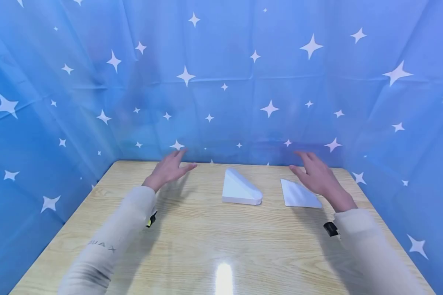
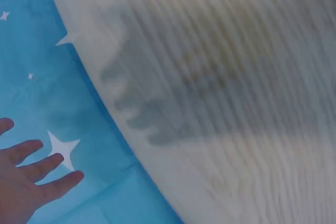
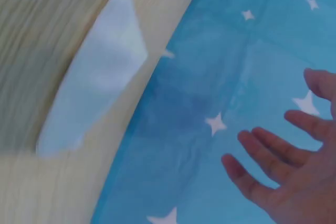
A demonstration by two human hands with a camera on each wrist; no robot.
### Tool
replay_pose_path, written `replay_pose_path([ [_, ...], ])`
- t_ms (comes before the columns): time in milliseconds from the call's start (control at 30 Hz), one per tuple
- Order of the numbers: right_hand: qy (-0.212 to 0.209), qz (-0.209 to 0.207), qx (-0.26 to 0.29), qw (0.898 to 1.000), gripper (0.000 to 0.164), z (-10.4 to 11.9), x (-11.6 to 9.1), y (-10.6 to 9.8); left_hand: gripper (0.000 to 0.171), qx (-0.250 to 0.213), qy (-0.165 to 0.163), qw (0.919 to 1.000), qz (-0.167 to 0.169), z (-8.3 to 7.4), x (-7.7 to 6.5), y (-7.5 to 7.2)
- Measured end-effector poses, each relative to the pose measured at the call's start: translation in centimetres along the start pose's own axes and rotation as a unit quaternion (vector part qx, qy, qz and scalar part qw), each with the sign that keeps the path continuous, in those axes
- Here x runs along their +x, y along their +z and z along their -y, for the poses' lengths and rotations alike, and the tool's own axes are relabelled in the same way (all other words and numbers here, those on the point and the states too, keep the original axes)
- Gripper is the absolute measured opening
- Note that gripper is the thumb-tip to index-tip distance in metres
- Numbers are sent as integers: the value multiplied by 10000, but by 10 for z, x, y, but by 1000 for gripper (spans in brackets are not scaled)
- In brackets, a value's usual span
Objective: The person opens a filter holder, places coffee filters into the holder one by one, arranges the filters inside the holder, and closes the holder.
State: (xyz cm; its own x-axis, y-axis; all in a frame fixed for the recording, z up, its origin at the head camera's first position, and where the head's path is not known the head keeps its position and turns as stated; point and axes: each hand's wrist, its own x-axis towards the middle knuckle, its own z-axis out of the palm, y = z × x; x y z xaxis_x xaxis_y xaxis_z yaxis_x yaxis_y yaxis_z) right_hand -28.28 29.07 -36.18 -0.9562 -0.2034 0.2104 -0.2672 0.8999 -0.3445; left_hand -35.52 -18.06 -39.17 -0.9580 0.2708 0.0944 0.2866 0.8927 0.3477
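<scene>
Two white pieces lie on the wooden table in the head view. The thicker white wedge-shaped stack (image 1: 240,188), with a rounded corner, is near the middle of the far side. To its right lies a thinner white folded piece (image 1: 298,194), which the right wrist view shows as a pale angular shape (image 3: 97,77). My left hand (image 1: 169,167) is raised over the far left of the table, fingers spread and holding nothing. My right hand (image 1: 319,174) hovers above the thinner piece, overlapping its edge in the head view, with fingers loosely extended and nothing in them.
A blue curtain with white stars (image 1: 221,102) hangs behind and at both sides of the table (image 1: 214,237). Black bands (image 1: 331,229) show at the cuffs of the light sleeves. A bright light reflection lies on the near tabletop.
</scene>
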Motion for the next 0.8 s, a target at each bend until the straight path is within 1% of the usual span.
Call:
replay_pose_path([
  [100,-34,-97,399,9991,66,6,0,8,87,-296,84,9994,156,-5,2,8],
  [200,-95,-157,868,9961,61,11,0,19,85,-708,183,9970,242,-10,4,19],
  [300,-112,-117,1415,9898,56,17,-2,32,83,-1264,247,9910,367,-16,5,27],
  [400,-74,-37,1835,9830,54,23,-4,43,81,-1790,263,9819,567,-27,8,35],
  [567,-6,15,2175,9761,53,32,-9,56,75,-2239,156,9704,890,-45,14,48],
  [733,69,29,2421,9702,51,38,-11,64,76,-2515,72,9617,1090,-60,21,61],
  [800,68,36,2481,9687,51,39,-12,67,78,-2659,33,9566,1192,-65,25,65],
])
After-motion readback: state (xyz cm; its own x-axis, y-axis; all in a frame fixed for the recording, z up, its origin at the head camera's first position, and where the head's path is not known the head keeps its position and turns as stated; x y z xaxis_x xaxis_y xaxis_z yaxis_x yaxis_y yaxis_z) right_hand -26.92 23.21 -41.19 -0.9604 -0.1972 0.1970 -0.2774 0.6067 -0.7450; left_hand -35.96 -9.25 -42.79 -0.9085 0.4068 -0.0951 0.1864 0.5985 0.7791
